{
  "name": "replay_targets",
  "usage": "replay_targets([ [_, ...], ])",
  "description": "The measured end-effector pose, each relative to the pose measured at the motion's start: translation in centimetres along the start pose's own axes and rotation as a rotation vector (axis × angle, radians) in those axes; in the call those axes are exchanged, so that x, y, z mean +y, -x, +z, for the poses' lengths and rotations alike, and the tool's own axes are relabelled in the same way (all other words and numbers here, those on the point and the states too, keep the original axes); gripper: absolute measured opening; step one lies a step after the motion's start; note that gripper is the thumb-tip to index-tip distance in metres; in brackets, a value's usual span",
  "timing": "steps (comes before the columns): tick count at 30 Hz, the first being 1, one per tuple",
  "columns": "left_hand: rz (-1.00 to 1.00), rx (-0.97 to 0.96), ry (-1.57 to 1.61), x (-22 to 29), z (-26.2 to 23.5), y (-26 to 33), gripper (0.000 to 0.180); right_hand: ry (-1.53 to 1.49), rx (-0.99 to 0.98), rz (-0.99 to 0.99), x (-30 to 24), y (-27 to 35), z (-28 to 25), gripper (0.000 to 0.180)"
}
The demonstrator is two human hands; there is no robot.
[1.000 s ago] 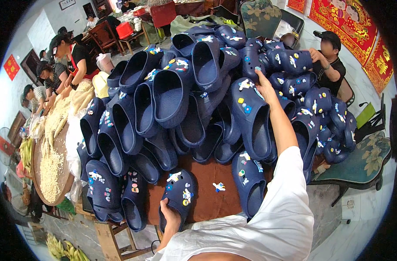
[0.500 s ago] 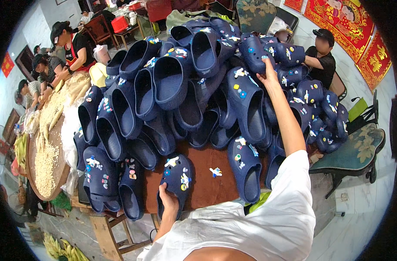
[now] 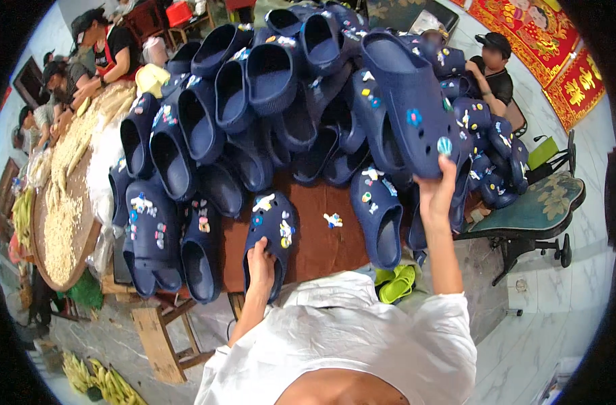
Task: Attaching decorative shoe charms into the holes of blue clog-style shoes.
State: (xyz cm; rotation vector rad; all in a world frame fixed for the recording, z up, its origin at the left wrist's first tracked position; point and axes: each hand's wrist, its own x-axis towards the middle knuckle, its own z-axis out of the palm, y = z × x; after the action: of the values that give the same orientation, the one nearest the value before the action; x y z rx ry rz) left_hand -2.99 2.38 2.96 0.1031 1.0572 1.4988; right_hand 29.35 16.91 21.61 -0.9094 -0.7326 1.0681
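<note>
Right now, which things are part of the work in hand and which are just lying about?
In hand: left hand on navy clog with charms; right hand lifting big navy clog; loose charm.
Lying about: round tray, bananas, green sandals, chair.

A clog point(image 3: 273, 233) lies under the left hand point(image 3: 261, 264); a lifted clog point(image 3: 416, 101) sits above the right hand point(image 3: 437, 192), the clog pile point(image 3: 254, 101) behind both.
</note>
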Motion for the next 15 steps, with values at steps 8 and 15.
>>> replay_targets([
  [8, 0.073, 0.098, -0.041, 1.6, 0.1, 3.0, 0.011, -0.177, -0.103, 0.46, 5.2, 13.4, -5.7, 0.061],
  [15, 0.112, 0.125, 0.032, 2.1, -2.6, 2.9, 0.021, -0.158, -0.227, 0.634, 11.4, 19.9, -7.7, 0.06],
])
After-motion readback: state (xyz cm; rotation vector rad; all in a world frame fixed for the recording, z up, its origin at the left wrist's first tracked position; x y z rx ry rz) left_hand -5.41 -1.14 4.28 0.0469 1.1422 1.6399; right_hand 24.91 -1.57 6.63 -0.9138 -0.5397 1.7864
